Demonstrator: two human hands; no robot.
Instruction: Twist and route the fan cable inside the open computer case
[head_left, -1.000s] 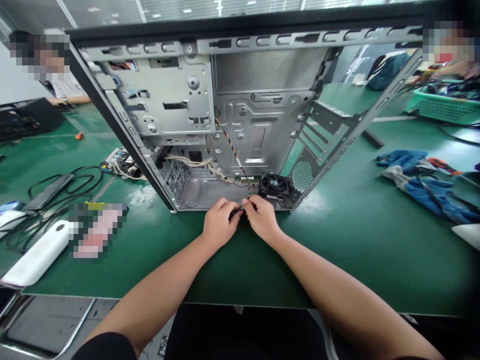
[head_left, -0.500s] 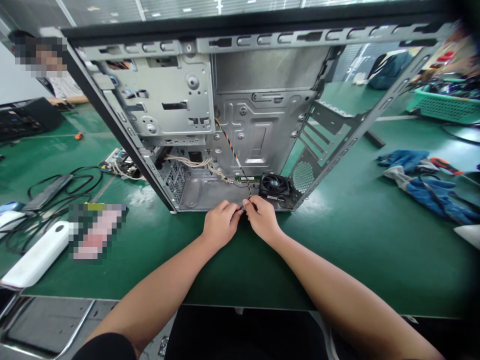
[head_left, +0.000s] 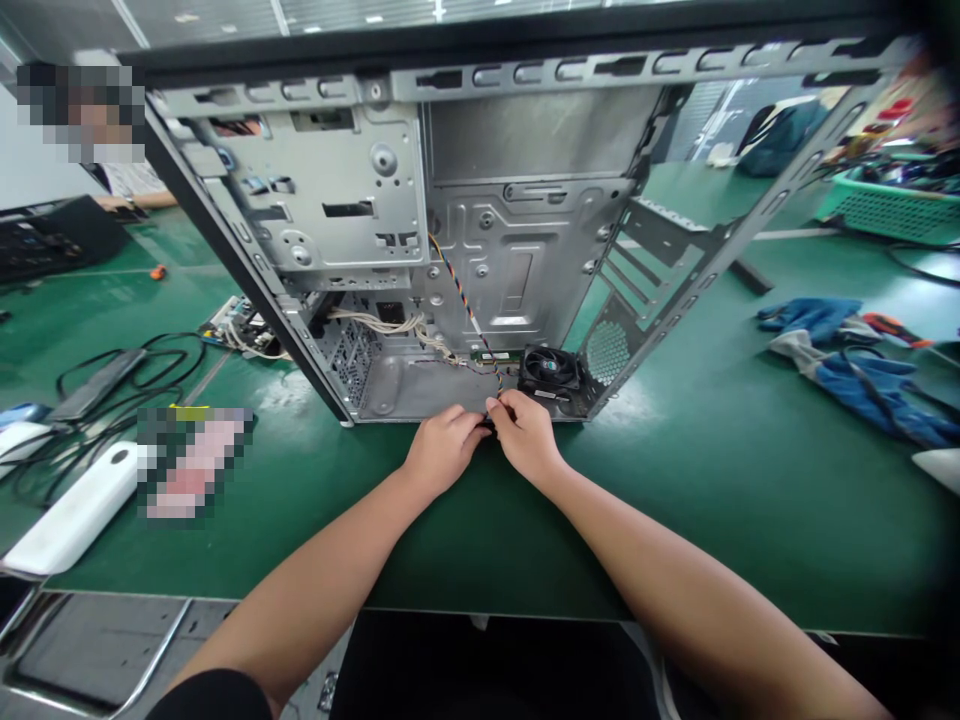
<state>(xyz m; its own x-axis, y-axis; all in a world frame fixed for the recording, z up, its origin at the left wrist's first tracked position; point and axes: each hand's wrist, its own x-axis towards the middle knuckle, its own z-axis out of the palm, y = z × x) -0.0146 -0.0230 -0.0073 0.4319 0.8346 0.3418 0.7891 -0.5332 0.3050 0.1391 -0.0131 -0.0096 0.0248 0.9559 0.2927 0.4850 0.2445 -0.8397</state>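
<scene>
Cable point(head_left: 466, 308): multi-coloured, ran from the back wall of the case point(head_left: 525, 230) down to its open front edge, near end pinched between both hands.
Left hand point(head_left: 442, 450): grip narrow, fingertips closed on the cable end.
Right hand point(head_left: 529, 435): grip narrow, thumb and forefinger closed on the same end, touching the left.
Fan point(head_left: 551, 368): black, on the case floor, just beyond the right hand.
Worktop point(head_left: 675, 480): green, carried the case.
Gloves point(head_left: 862, 375): blue, far right.
White device point(head_left: 75, 510): far left.
</scene>
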